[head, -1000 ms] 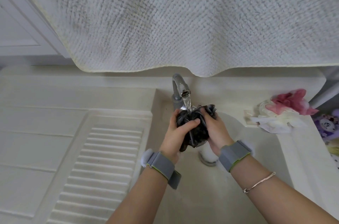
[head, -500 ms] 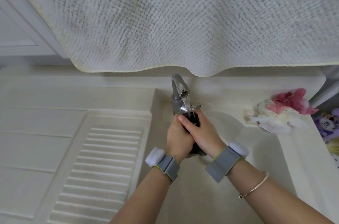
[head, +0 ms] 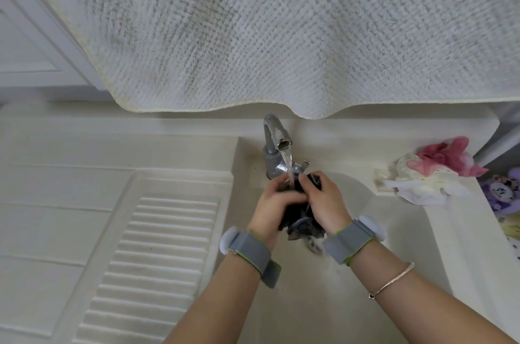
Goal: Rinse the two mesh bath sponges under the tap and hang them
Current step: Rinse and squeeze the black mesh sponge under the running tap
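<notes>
1. Black mesh sponge (head: 299, 221): bunched between both my hands over the sink basin (head: 399, 231), directly under the tap (head: 274, 143). A ragged dark tail of it hangs out below my palms.
2. Left hand (head: 271, 208): fingers curled round the left side of the sponge, squeezing it. Thumb lies across toward the right hand.
3. Right hand (head: 326, 202): fingers wrapped round the right side and top of the sponge, pressed close together. The two hands touch at the top.
4. Water stream (head: 289, 167): running from the tap spout, landing where my two hands meet on the sponge.
5. Pink and white mesh sponge (head: 433, 172): lying on the counter (head: 461, 231) at the right of the basin, far side, well apart from my hands. Pink part sits toward the far right, white part nearer.
6. Ribbed drainboard (head: 157, 253): left of the basin, running from the near edge toward the far side.
7. White towel (head: 281, 28): hanging overhead, filling the far part of the view; its lower hem dips just above the tap.
8. Grey wrist bands (head: 251, 253): one on each wrist. A thin bracelet (head: 394, 280) sits on the right forearm, nearer to me than the band.
9. Purple objects (head: 503, 191): at the far right edge past the counter, too blurred to tell what they are.
</notes>
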A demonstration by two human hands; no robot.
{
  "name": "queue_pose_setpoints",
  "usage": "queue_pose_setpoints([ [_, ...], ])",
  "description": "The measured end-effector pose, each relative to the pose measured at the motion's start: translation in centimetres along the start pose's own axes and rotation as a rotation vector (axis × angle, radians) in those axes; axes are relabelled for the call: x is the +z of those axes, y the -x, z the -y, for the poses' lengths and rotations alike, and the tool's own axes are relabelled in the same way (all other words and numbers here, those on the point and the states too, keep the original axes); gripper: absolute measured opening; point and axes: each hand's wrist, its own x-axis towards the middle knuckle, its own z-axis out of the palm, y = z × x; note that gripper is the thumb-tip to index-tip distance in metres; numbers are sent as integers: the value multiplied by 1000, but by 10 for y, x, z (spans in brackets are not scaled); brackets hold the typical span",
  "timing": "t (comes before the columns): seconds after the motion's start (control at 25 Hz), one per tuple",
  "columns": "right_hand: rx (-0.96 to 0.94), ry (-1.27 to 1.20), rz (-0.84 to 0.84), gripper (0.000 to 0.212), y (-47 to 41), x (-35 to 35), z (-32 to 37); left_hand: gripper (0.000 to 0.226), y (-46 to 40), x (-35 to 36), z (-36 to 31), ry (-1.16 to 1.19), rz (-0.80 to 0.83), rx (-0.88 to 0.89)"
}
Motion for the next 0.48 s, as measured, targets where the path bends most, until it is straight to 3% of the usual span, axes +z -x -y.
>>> queue_pose_setpoints([
  [0.12, 3, 69, -4, 26, -3, -15, -9, 21, -17, 1, -10, 430, -74, -211],
  [0.48, -46, 122, -7, 26, -2, -52, -22, 46, -41, 29, -13, 548, -136, -416],
])
